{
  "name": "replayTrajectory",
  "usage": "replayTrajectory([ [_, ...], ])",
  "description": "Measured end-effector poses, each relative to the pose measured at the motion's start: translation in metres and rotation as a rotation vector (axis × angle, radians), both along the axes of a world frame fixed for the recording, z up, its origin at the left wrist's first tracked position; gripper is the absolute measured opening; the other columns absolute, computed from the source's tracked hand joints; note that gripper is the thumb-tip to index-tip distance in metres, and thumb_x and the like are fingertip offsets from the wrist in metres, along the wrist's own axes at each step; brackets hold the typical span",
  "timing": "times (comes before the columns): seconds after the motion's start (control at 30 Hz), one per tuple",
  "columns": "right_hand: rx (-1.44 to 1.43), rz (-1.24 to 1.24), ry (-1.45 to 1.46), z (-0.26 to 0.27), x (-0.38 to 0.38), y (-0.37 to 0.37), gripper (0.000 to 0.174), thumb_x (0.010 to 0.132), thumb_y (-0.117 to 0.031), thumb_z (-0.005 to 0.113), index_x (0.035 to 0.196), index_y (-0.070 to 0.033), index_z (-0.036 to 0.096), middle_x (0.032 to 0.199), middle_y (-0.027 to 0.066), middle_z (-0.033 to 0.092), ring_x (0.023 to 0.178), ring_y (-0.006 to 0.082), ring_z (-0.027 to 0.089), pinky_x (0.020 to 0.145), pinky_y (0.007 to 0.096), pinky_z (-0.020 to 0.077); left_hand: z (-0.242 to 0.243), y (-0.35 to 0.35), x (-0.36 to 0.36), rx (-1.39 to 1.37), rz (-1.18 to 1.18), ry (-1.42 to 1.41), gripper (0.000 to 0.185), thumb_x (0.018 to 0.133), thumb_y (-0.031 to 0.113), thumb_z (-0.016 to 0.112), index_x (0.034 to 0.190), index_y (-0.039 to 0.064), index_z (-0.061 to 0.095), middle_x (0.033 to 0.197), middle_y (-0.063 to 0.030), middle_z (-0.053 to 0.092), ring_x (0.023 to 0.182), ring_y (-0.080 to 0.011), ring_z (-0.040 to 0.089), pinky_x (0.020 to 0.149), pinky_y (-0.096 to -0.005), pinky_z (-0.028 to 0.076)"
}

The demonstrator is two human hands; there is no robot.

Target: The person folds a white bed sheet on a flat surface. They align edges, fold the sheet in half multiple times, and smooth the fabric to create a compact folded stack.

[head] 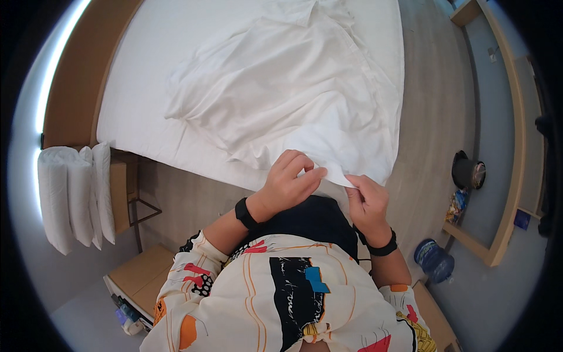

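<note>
A rumpled white sheet or cover (pixel 272 83) lies bunched on a bed with a smooth white fitted surface (pixel 149 79). My left hand (pixel 292 180) pinches the near edge of the loose white cloth between thumb and finger. A little to the right, my right hand (pixel 367 200) grips the same edge, with a short stretch of hem between the two hands. Both hands are at the bed's near side, close to my body. The cloth's far end runs towards the top of the view, where folds overlap.
Several white pillows (pixel 79 198) stand on a small table at the left, beside the brown headboard (pixel 81 66). A wooden cabinet (pixel 140 277) is at lower left. On the right are a dark bin (pixel 466 171), a large blue water bottle (pixel 434 260) and a wooden frame (pixel 517 132).
</note>
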State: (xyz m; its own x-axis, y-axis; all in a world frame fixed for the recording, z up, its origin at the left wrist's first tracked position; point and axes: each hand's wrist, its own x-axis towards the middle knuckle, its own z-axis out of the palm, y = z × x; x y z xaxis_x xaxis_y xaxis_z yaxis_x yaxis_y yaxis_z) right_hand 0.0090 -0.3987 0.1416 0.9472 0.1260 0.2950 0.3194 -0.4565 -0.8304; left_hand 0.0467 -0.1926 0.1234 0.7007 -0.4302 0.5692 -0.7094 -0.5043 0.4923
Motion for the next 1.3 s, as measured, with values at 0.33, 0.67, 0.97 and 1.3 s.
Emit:
replayTrajectory([
  [0.33, 0.038, -0.243, 0.009, 0.019, -0.026, -0.026, 0.014, 0.083, 0.002, 0.068, 0.097, 0.001, 0.069, 0.069, 0.0098, 0.062, 0.053, 0.0146, 0.053, 0.05, 0.0265, 0.0386, -0.018, 0.003, -0.005, -0.111, -0.196, 0.395, 0.022, 0.076, 0.014, 0.078, 0.092, 0.008, 0.065, 0.092, -0.0086, 0.062, 0.081, -0.0277, 0.062, 0.07, -0.0358, 0.051],
  [0.67, 0.053, -0.327, -0.062, 0.034, -0.03, -0.031, 0.016, 0.081, 0.001, 0.07, 0.097, 0.001, 0.071, 0.078, 0.0115, 0.069, 0.062, 0.0137, 0.061, 0.057, 0.0232, 0.0441, -0.04, 0.011, -0.013, 0.141, 0.107, 0.241, 0.014, 0.081, 0.012, 0.071, 0.094, 0.007, 0.066, 0.097, -0.0067, 0.064, 0.087, -0.0266, 0.063, 0.073, -0.0356, 0.052],
  [0.97, 0.054, -0.248, -0.038, 0.044, -0.026, -0.035, 0.015, 0.078, 0.002, 0.071, 0.093, -0.001, 0.073, 0.073, 0.0091, 0.067, 0.058, 0.0117, 0.058, 0.055, 0.0221, 0.0417, -0.023, -0.007, -0.019, -0.132, 0.023, 0.296, 0.018, 0.084, 0.003, 0.07, 0.102, 0.002, 0.067, 0.104, -0.0112, 0.065, 0.087, -0.0294, 0.066, 0.073, -0.0346, 0.054],
  [1.3, 0.252, -0.242, 0.051, 0.045, -0.027, -0.057, 0.01, 0.083, 0.001, 0.071, 0.093, 0.002, 0.07, 0.077, 0.0049, 0.067, 0.066, 0.0072, 0.057, 0.059, 0.0197, 0.0417, -0.026, -0.006, 0.001, -0.003, 0.167, 0.129, 0.025, 0.073, -0.005, 0.071, 0.094, 0.003, 0.06, 0.097, -0.0113, 0.063, 0.085, -0.0282, 0.063, 0.074, -0.0366, 0.052],
])
